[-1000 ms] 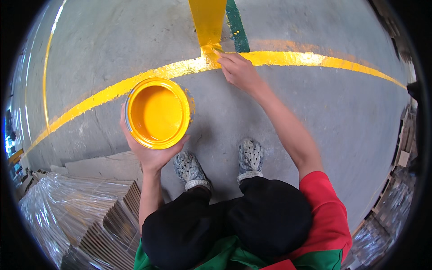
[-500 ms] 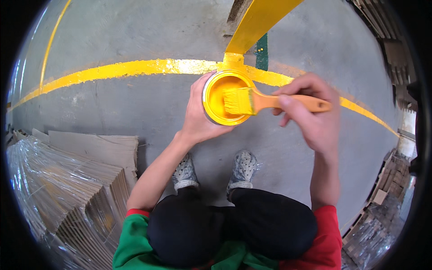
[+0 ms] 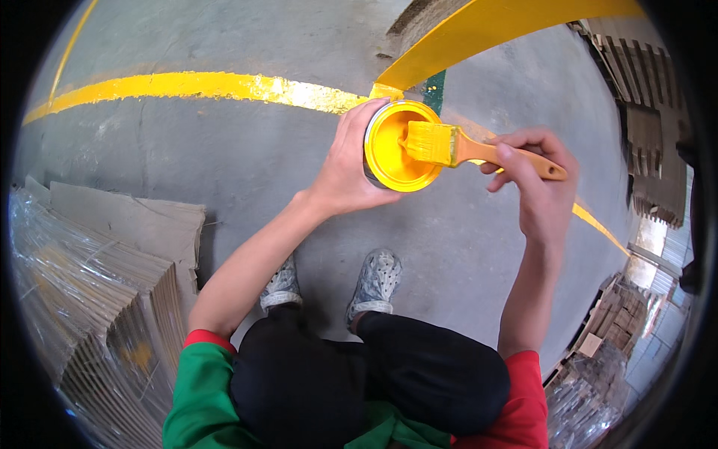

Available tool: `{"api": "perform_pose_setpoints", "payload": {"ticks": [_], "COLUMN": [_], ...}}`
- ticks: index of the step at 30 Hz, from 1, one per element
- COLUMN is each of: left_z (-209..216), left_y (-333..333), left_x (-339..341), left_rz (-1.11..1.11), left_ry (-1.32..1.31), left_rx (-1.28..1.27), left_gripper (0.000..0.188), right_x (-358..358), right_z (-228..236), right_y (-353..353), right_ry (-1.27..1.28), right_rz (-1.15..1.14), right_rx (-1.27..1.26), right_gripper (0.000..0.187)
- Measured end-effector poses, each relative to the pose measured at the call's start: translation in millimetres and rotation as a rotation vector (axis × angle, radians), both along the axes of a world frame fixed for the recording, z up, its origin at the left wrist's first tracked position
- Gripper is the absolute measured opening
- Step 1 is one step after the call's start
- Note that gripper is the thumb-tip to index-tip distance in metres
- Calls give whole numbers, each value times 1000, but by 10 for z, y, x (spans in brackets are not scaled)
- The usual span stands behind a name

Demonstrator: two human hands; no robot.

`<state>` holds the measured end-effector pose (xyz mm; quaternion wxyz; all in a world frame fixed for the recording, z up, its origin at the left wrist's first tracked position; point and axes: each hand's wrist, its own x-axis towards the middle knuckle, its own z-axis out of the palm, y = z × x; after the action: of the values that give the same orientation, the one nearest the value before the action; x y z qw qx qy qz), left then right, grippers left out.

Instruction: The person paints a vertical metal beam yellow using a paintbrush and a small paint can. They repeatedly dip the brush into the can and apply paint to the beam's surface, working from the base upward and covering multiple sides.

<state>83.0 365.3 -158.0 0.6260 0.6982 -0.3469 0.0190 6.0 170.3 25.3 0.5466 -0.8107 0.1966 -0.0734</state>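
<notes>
My left hand [image 3: 350,165] is wrapped round the left side of a round paint can [image 3: 383,178], holding it above the floor with its open top toward me. Yellow paint coats the inside and the rim. Between the thumb and fingers of my right hand [image 3: 540,176] is the orange handle of a flat paintbrush [image 3: 479,150]. Its bristles, covered in yellow paint, are over the can's mouth, with the tips toward the middle of the opening. Whether they touch the paint, I cannot tell.
A yellow post [image 3: 479,34] rises beyond the can. A yellow line [image 3: 194,84] crosses the grey floor [image 3: 247,157], and a green strip [image 3: 434,93] lies by the post. Plastic-wrapped cardboard [image 3: 97,277] is stacked at the left; more stacked cardboard [image 3: 613,314] stands at the right.
The brush has risen and turned slightly in the can's mouth. Both hands and the can now appear a little further right and higher, as the whole view has shifted.
</notes>
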Motion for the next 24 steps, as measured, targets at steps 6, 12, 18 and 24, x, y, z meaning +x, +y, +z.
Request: {"api": "perform_pose_setpoints", "payload": {"ticks": [6,12,18,24], "left_z": [16,29,15,-74], "left_y": [30,47,61,93], "left_x": [-10,-2,18,22], "left_rz": [-6,-4,6,34], "left_ry": [-16,1,22,22], "left_rx": [23,26,17,25], "left_gripper": [112,111,110,111], "right_x": [-71,-175,-338,-385], "right_z": [130,324,202,333], "right_y": [15,42,57,-107], "right_ry": [24,-184,-91,-157], "right_rz": [7,618,853,768], "right_rx": [-209,-663,-837,-833], "right_gripper": [12,33,33,36]}}
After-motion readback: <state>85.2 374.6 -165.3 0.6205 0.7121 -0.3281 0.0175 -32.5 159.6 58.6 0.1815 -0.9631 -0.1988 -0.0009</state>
